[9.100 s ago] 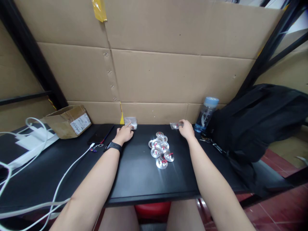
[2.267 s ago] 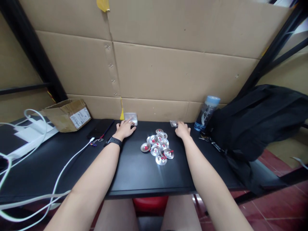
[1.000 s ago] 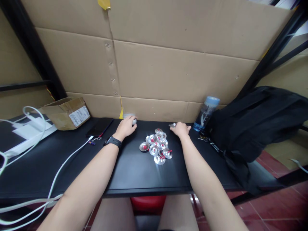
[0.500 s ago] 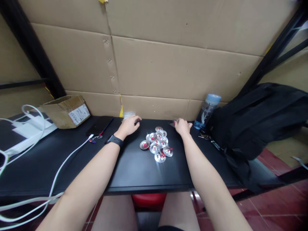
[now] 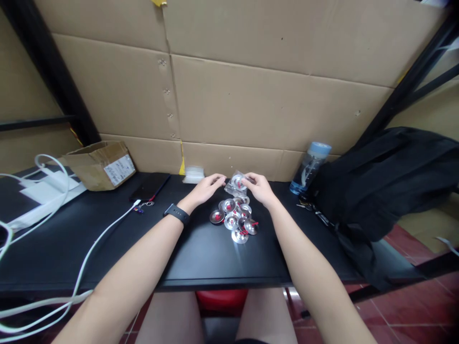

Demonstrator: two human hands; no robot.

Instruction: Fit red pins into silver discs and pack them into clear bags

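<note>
My right hand (image 5: 261,188) pinches a clear plastic bag (image 5: 229,191) by its right side. Inside the bag is a round silver finger cymbal (image 5: 237,181) with a red cord. To the left of the bag, my left hand (image 5: 208,188) has its fingers curved and slightly apart, with nothing visible in them; its fingertips come close to the bag's edge. A pile of silver finger cymbals (image 5: 232,220) with red cords lies on the black table just in front of the bag.
Behind my left hand sits a stack of clear plastic bags (image 5: 194,174). A phone (image 5: 150,186), a cardboard box (image 5: 98,165) and white cables (image 5: 95,246) are on the left. A water bottle (image 5: 309,167), keys (image 5: 305,204) and a black backpack (image 5: 387,177) stand right.
My right hand has moved left, bringing the bagged cymbal over the back of the pile. My left hand has come right, away from the stack of bags, towards it.
</note>
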